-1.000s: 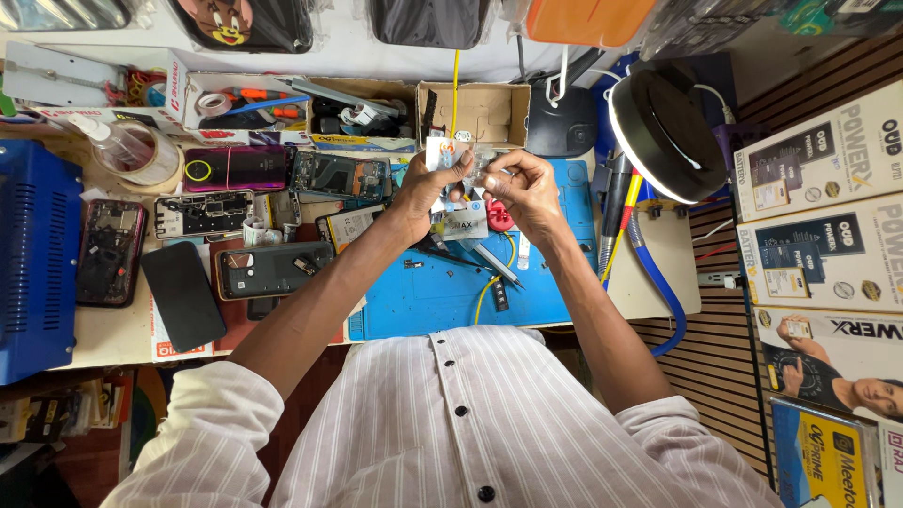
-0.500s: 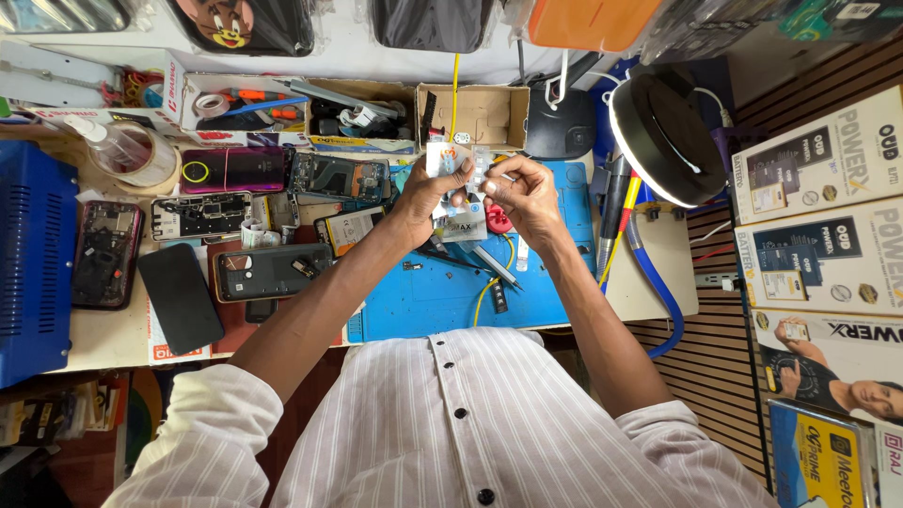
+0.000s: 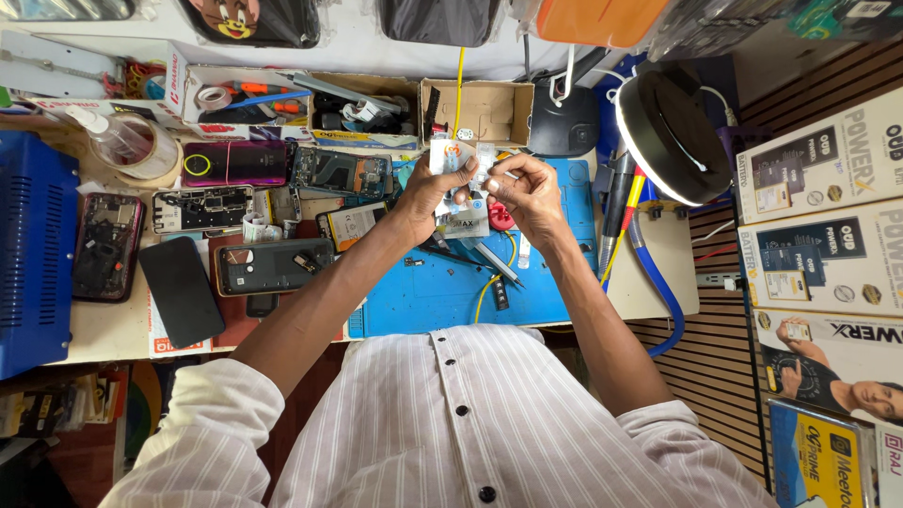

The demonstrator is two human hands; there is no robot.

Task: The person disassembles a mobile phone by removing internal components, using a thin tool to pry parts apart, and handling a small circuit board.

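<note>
Above the blue rubber work mat (image 3: 442, 292), the left hand (image 3: 428, 193) and right hand (image 3: 527, 188) are both pinching a small clear plastic packet (image 3: 461, 160) between their fingertips.

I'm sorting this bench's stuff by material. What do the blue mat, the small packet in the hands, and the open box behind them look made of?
Blue mat: likely silicone or rubber, matte, with moulded recesses. Packet, held by the left hand and right hand: seemingly thin clear plastic film with a printed insert; it glints and looks see-through. Box: plain brown cardboard, dull, with raw folded flaps.
</note>
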